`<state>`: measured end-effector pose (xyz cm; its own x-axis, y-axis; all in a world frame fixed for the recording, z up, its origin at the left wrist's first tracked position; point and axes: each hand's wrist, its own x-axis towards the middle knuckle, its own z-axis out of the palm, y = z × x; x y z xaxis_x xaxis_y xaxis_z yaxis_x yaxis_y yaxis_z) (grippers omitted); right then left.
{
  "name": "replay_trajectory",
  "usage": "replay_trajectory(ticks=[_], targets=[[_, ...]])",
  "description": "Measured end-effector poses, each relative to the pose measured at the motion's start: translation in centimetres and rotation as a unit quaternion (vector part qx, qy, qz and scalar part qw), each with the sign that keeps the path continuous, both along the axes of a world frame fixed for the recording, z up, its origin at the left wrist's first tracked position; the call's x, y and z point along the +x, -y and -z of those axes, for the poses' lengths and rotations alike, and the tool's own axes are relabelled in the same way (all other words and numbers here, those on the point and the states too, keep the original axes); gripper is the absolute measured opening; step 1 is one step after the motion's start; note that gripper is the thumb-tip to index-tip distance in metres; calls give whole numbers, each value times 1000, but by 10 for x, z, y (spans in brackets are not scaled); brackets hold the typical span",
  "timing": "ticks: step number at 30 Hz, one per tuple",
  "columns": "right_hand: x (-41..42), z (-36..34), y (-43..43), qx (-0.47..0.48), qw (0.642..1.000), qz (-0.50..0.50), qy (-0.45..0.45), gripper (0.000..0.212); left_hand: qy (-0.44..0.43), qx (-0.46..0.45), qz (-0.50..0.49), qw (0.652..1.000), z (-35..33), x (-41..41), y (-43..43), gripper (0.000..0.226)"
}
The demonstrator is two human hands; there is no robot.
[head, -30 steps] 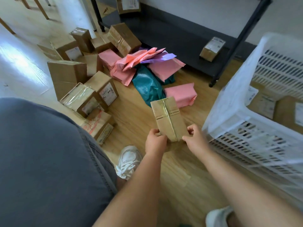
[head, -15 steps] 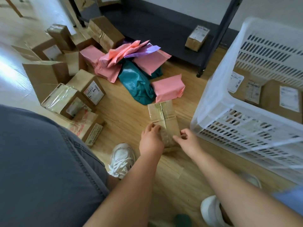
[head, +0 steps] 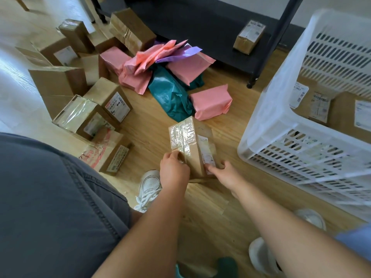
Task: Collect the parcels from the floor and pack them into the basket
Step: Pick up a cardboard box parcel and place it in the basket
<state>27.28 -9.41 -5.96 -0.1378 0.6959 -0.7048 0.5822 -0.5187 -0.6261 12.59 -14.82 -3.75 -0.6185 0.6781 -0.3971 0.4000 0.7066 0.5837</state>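
Head view: both hands are on a taped cardboard box (head: pixel 189 145) low over the wooden floor (head: pixel 210 207). The left hand (head: pixel 174 169) curls its fingers round the box's near left edge. The right hand (head: pixel 224 173) pinches its lower right corner beside the label. Whether the box's bottom end touches the floor cannot be told.

A pink parcel (head: pixel 210 102) lies just beyond the box, with a teal bag (head: pixel 170 95) and a heap of pink and purple mailers (head: pixel 160 55) behind it. Labelled cardboard boxes (head: pixel 112 99) crowd the left side. A white shoe (head: pixel 149 185) sits just left of the left hand.

The white basket (head: pixel 281 125) stands near on the right, with parcels (head: pixel 321 105) already inside. Bare floor lies between its near wall and the held box. Behind, a black shelf leg (head: pixel 253 81) stands near the basket's far corner.
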Motion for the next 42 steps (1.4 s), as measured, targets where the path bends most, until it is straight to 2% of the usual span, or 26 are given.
replay_trajectory(ticks=[4, 6, 8, 11, 13, 15, 17, 20, 23, 26, 28, 30, 33, 36, 42], targets=[[4, -2, -4, 14, 1000, -2, -1, 83, -2, 0, 16, 1000, 0, 3, -4, 39], [6, -3, -4, 14, 1000, -1, -8, 84, 6, -29, 53, 998, 2, 6, -7, 49], [8, -3, -3, 15, 1000, 5, -3, 94, 51, -67, 71, 994, 7, 12, -9, 57], [10, -4, -3, 35, 998, -14, 46, 106, 112, -117, 66, 985, 18, 15, -5, 48], [13, -3, -2, 49, 993, -37, 105, 103, 119, -155, 90, 977, 22, 15, 0, 37], [17, -1, 0, 42, 986, -54, 152, 92, 80, -181, 133, 971, 21, 17, 3, 33], [20, 1, 1, 25, 985, -61, 161, 86, 41, -175, 135, 974, 18, 22, 3, 37], [20, 2, -3, 35, 986, -72, 148, 85, -32, -120, 113, 986, 11, 23, -3, 40], [18, -3, -10, 53, 981, -102, 155, 84, -125, -63, 169, 976, 12, 12, -10, 55], [17, -5, -19, 65, 973, -139, 173, 83, -155, -81, 226, 958, 17, 0, -18, 68], [16, -5, -25, 72, 968, -158, 179, 84, -169, -100, 249, 948, 22, -6, -19, 69], [16, -4, -30, 71, 969, -163, 173, 85, -144, -114, 249, 951, 27, -9, -16, 65], [20, -1, -34, 97, 974, -132, 153, 81, -96, -129, 222, 962, 29, -6, -10, 62], [23, 2, -31, 122, 977, -68, 160, 76, -125, -138, 228, 956, 27, -1, -10, 61], [8, 10, -22, 79, 982, 49, 162, 83, -155, -161, 257, 940, 20, 7, -1, 59]])
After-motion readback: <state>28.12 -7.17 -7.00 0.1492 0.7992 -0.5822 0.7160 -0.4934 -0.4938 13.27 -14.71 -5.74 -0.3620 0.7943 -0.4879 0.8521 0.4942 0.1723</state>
